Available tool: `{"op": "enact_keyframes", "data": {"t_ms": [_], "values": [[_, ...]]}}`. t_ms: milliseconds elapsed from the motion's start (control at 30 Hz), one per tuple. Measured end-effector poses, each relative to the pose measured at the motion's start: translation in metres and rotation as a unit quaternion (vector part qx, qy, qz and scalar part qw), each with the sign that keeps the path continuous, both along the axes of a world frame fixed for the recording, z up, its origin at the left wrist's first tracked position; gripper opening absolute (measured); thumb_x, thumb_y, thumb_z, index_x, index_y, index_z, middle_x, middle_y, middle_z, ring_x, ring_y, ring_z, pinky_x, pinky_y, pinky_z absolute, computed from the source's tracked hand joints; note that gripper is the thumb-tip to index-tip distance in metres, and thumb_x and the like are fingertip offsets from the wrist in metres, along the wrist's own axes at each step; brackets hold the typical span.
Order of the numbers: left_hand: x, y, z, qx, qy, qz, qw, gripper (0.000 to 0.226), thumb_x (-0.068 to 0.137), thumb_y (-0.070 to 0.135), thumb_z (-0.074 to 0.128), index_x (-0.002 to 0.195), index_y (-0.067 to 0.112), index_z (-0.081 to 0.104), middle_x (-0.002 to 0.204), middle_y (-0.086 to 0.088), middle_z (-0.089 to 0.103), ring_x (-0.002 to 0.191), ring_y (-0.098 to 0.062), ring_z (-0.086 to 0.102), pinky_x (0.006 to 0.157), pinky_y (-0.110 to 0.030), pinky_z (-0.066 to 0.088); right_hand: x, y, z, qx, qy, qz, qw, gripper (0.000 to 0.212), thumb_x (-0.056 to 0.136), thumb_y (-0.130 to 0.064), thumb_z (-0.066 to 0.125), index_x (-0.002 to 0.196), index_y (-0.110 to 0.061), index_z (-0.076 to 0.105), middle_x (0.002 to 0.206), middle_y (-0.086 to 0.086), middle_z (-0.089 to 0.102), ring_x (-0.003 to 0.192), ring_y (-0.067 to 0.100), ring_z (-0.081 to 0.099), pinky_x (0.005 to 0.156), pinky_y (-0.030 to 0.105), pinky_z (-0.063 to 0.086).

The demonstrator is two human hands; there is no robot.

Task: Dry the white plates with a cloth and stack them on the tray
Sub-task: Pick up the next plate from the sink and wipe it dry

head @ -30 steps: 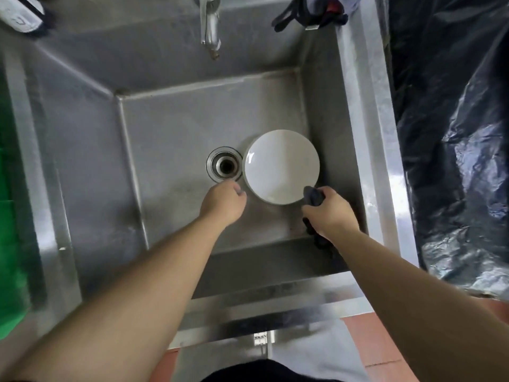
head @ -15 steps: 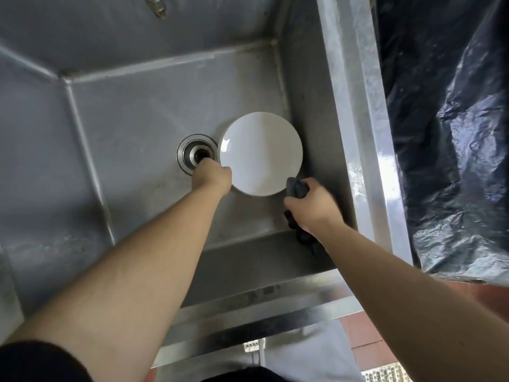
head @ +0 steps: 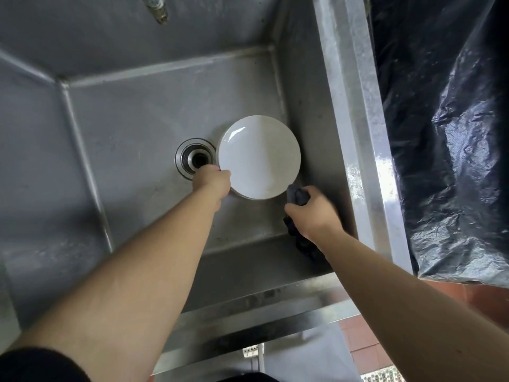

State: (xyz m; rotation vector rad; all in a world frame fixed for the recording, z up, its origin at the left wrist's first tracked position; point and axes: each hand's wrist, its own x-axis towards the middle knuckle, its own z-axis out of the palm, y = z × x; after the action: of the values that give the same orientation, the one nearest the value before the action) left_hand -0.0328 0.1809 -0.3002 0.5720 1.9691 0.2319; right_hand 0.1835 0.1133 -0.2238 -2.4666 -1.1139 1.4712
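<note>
The white plate (head: pixel 259 157) sits low in the steel sink (head: pixel 132 128), face up and round, so no long axis shows, close to the basin's right wall and just right of the drain (head: pixel 196 158). A second rim peeks out under its near edge, so it seems to rest on another plate. The left hand (head: pixel 212 181) curls round the plate's near-left rim, partly covering the drain. The right hand (head: pixel 312 212) is closed on a dark cloth (head: pixel 297 195) by the plate's near-right edge, tight against the right wall; the cloth's tail trails beneath the wrist. Open floor spreads toward the basin's left and far sides. Only the tap's tip (head: pixel 157 9) shows at the far edge. Black plastic sheeting (head: pixel 446 133) hangs beyond the right rim.
</note>
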Motion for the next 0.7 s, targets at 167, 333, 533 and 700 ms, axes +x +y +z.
{"op": "enact_keyframes", "data": {"t_ms": [167,333,533,700], "values": [[-0.006,-0.006,0.016,-0.003,-0.035,0.072,0.997,0.016,0.095,0.012,0.053,0.105,0.012,0.065,0.116,-0.009,0.066,0.105,-0.033,0.068,0.093,-0.048,0.062,-0.004,0.001,0.01,0.0,-0.01,0.01,1.0,0.021,0.087,-0.036,0.068,0.1,-0.039,0.052,0.078,-0.009,0.068,0.068,0.011,0.065,0.051,0.025,0.044],[-0.009,-0.016,0.029,-0.003,-0.147,0.181,0.972,0.027,0.097,0.0,0.05,0.116,0.015,0.062,0.126,-0.006,0.069,0.104,-0.027,0.072,0.084,-0.043,0.064,-0.008,-0.001,0.023,0.001,-0.021,0.01,1.0,0.025,0.088,-0.039,0.067,0.106,-0.04,0.05,0.08,-0.013,0.066,0.068,0.009,0.065,0.052,0.025,0.046],[-0.013,-0.014,0.052,-0.009,-0.175,0.165,0.971,0.04,0.094,-0.007,0.052,0.122,0.019,0.064,0.125,-0.001,0.069,0.105,-0.022,0.07,0.071,-0.035,0.063,-0.01,-0.008,0.038,0.003,-0.029,0.012,1.0,0.03,0.09,-0.04,0.067,0.112,-0.041,0.047,0.082,-0.014,0.067,0.068,0.009,0.067,0.05,0.024,0.047],[-0.03,-0.019,0.083,0.002,-0.199,0.146,0.969,0.037,0.095,-0.009,0.05,0.122,0.014,0.06,0.125,-0.004,0.069,0.101,-0.022,0.071,0.068,-0.038,0.064,-0.014,-0.016,0.058,0.013,-0.044,0.017,0.999,0.031,0.085,-0.042,0.066,0.112,-0.041,0.05,0.081,-0.013,0.071,0.066,0.009,0.069,0.051,0.025,0.051]]}}
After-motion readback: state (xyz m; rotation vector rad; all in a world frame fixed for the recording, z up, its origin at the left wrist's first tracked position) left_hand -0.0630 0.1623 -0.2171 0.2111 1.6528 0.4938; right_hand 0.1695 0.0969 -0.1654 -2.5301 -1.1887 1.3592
